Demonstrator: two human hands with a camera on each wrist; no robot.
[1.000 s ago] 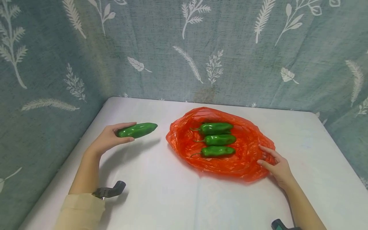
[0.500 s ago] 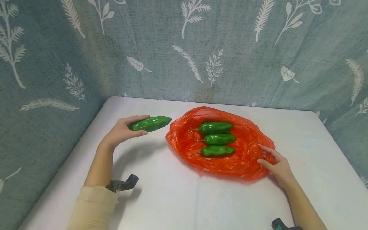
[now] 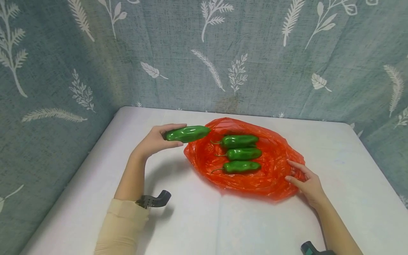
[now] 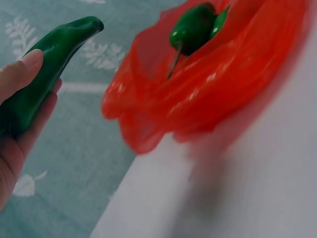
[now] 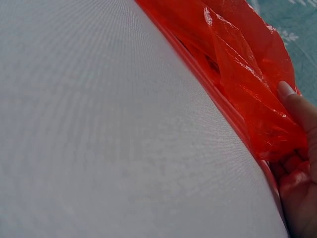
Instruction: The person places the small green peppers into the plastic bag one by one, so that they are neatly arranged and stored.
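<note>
My left hand (image 3: 157, 140) grips a green pepper (image 3: 188, 134) between thumb and fingers, held above the table with its tip overlapping the left rim of the red plastic bag (image 3: 274, 177) in the head view. The left wrist view shows this pepper (image 4: 54, 54) pointing up and away, apart from the bag (image 4: 208, 94). Inside the spread bag lie several more green peppers (image 3: 243, 154) in a stack of rows, thin stems toward the left. At the bag's right end, my right hand (image 3: 310, 186) holds the edge of the plastic (image 5: 257, 99), thumb over it and fingers behind.
A white table (image 3: 188, 219) carries the bag near its middle. Patterned blue-green cloth (image 3: 178, 53) hangs along the back and the left side. A dark camera mount (image 3: 154, 200) sits on the left wrist, and another (image 3: 315, 249) on the right.
My left hand has carried its pepper rightward and slightly up, from the left of the table to the bag's left rim. My right hand and the bag have stayed in place.
</note>
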